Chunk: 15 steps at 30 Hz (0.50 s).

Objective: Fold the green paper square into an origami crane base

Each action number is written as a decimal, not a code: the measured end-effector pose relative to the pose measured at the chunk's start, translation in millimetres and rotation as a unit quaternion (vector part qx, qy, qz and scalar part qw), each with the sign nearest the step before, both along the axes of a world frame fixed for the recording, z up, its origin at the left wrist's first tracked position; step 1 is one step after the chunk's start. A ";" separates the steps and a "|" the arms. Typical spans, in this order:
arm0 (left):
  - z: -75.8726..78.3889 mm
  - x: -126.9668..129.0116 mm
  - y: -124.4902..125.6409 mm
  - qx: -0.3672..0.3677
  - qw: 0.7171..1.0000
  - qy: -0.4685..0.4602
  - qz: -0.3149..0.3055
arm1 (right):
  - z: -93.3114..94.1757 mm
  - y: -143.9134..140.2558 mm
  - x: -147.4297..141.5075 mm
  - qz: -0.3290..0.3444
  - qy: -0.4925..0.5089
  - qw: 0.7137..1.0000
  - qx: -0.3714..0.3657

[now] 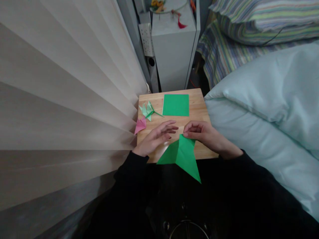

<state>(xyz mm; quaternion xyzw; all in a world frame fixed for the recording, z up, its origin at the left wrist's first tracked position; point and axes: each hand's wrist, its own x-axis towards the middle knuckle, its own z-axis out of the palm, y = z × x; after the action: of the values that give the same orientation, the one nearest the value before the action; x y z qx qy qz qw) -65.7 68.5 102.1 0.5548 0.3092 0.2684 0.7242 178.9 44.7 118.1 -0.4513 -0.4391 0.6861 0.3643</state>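
Observation:
A creased sheet of green origami paper [185,153] hangs from my right hand [199,132], whose thumb and fingers pinch its upper edge. The sheet is bent along a fold, with one corner pointing down past the front edge of the small wooden table [154,124]. My left hand [161,134] hovers just left of the paper, fingers apart and holding nothing. A flat stack of green origami paper [175,105] lies at the back of the table. Left of it are a pale green folded paper flower [147,110] with a green stem and a pink folded paper piece [140,125].
A pleated curtain [99,83] borders the table on the left. Behind stands a white cabinet [173,56] with a red tassel [181,23] on top. To the right is a bed with a pale blue quilt [269,99] and striped pillows [249,26].

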 end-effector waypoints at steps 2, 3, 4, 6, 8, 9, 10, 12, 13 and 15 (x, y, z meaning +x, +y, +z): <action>-0.2 5.1 -4.3 -0.025 0.999 -0.009 -0.037 | 2.1 -1.4 -1.8 0.033 -0.005 0.999 0.015; -1.2 8.4 -6.5 -0.037 0.998 -0.008 -0.050 | 2.7 -1.8 -2.3 0.036 -0.007 0.999 0.021; -2.5 12.1 -8.7 -0.048 0.997 -0.007 -0.058 | 3.1 -2.0 -2.4 0.037 -0.010 0.999 0.026; -5.1 19.9 -13.0 -0.073 0.995 -0.016 -0.065 | 3.4 -1.9 -2.0 0.036 -0.019 0.999 0.036; -6.5 26.3 -16.5 -0.096 0.994 -0.023 -0.056 | 2.6 -1.2 -0.9 0.031 -0.023 0.998 0.043; -6.4 28.3 -17.7 -0.101 0.993 -0.025 -0.047 | 1.6 -0.4 0.1 0.026 -0.026 0.998 0.046; -6.0 29.3 -18.1 -0.100 0.994 -0.026 -0.035 | 0.3 0.5 1.6 0.018 -0.032 0.998 0.046; -4.6 27.9 -16.5 -0.081 0.996 -0.024 -0.005 | -2.6 2.9 6.4 -0.013 -0.050 0.998 0.035; -4.0 25.7 -14.5 -0.060 0.998 -0.019 0.015 | -3.6 4.2 9.9 -0.035 -0.056 0.998 0.022; -3.5 19.3 -8.8 -0.001 0.998 0.002 0.066 | -3.6 6.1 18.4 -0.071 -0.038 0.997 -0.017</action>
<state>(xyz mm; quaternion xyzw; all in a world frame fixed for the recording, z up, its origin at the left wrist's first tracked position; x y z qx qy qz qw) -46.4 59.7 98.6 0.5331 0.3467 0.3145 0.7047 197.3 50.8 114.5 -0.5130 -0.4078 0.6485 0.3873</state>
